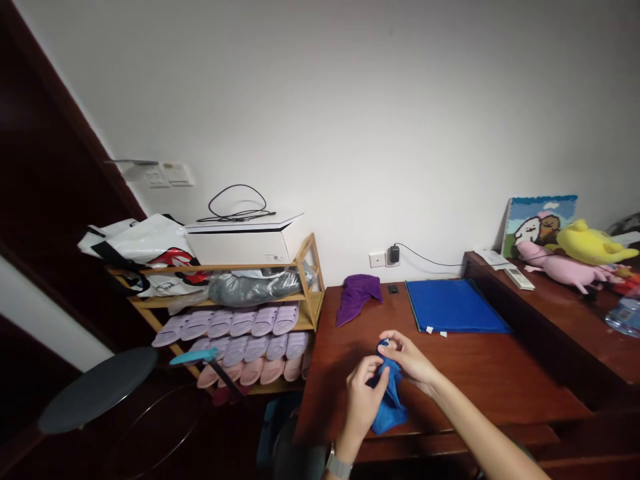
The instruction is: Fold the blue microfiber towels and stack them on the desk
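Over the front part of the brown desk (500, 373), a crumpled blue cloth (393, 393) hangs from both hands, its lower end near the desk's front edge. My left hand (367, 390) pinches the cloth at its upper left side. Close beside it, my right hand (403, 357) grips the bunched top, where a small dark blue part with a light spot shows between the fingers. Behind the hands lie a purple cloth (359, 297) and a flat stack of blue cloths (455, 305) with white tags.
A wooden rack (313, 280) with slippers, a white box (240, 243) and bags stands left of the desk. A round stool (100, 387) is at the lower left. Plush toys (565, 267), a remote (520, 279) and a picture (537, 223) occupy the raised right surface.
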Demonstrator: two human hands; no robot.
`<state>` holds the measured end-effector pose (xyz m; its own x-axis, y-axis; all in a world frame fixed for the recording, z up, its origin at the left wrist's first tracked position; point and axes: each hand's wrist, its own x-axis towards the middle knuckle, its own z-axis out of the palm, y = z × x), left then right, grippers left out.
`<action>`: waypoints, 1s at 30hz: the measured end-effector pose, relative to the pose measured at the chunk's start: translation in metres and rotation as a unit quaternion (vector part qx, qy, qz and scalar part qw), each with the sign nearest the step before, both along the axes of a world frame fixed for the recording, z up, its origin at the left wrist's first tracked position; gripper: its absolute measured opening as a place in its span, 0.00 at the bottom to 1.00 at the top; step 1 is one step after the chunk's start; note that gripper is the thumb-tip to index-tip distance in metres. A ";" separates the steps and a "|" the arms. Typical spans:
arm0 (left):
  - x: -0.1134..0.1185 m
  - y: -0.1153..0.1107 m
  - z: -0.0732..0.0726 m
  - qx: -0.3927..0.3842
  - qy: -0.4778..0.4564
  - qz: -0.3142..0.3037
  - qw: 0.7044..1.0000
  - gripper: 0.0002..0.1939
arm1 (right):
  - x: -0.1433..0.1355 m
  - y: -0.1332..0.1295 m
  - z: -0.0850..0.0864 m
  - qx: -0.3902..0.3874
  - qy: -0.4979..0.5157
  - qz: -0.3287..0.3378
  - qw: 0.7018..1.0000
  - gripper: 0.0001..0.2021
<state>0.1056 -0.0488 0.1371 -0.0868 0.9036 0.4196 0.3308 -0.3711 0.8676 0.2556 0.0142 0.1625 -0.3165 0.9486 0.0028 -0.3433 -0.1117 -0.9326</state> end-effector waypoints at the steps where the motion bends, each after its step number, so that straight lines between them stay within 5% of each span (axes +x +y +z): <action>1: 0.000 0.000 0.002 -0.007 -0.020 -0.002 1.000 0.16 | 0.001 -0.002 0.001 -0.002 0.000 0.000 1.000 0.25; 5: -0.019 0.010 0.007 -0.037 -0.093 0.053 0.994 0.24 | 0.025 -0.010 0.010 -0.022 -0.009 0.003 1.000 0.23; 11: -0.098 0.033 0.022 -0.007 -0.071 0.208 0.976 0.33 | 0.115 -0.020 0.031 0.050 -0.178 -0.030 0.982 0.24; 15: -0.143 0.034 0.039 0.028 -0.025 0.288 0.957 0.31 | 0.186 -0.025 0.043 0.184 -0.353 -0.115 0.910 0.25; 23: -0.197 0.027 0.071 0.033 0.020 0.423 0.905 0.25 | 0.293 -0.034 0.045 0.344 -0.577 -0.293 0.680 0.27; 30: -0.205 0.002 0.075 0.063 -0.008 0.436 0.898 0.25 | 0.309 -0.074 0.061 0.386 -0.563 -0.372 0.629 0.20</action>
<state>-0.0999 -0.0472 0.2126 -0.7448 0.4353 0.5056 0.5309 -0.0723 0.8443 0.5645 -0.0594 0.2234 0.0009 0.6891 0.7246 0.8937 0.3245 -0.3097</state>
